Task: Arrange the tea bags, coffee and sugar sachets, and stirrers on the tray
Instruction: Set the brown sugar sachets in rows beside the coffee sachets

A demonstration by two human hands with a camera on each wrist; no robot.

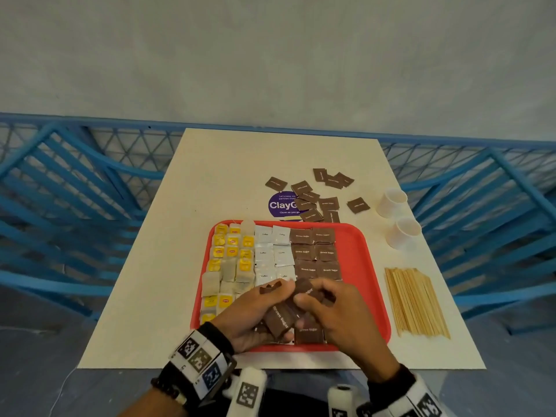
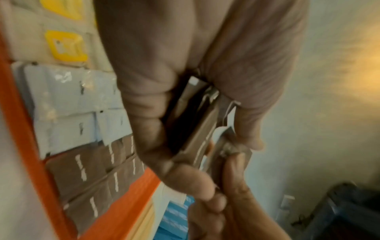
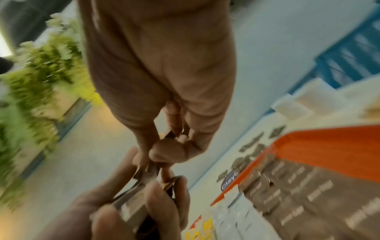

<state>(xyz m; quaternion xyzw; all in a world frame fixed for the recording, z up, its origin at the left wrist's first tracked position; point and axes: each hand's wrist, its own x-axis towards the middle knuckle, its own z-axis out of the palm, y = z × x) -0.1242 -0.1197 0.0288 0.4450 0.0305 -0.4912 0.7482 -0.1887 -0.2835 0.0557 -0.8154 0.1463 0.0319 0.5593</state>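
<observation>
Holding: a fanned stack of small flat brown paper "Brown Sugar" sachets point(image 1: 281, 319) sits in the left hand point(image 1: 255, 314), fingers curled round it; the right hand point(image 1: 334, 314) pinches a sachet at the stack's upper end, both hands touching over the near part of the tray.
Handling: judged light, thin and limp, with smooth paper that slides sachet on sachet; best pinched by a short edge and peeled off one at a time.
Risk: the fan could slip and spill onto the laid rows.
Under the hands: red plastic tray point(image 1: 361, 260), with brown sugar rows just beyond the fingers, white coffee sachets point(image 1: 273, 254) and yellow-tagged tea bags point(image 1: 231, 257) to the left.
Beyond the hands: loose brown sachets point(image 1: 319, 194) on the cream tabletop point(image 1: 210, 176).
Right of the hands: bundle of pale wooden stirrers point(image 1: 415, 302), off the tray; two white paper cups point(image 1: 397, 218) farther back.
</observation>
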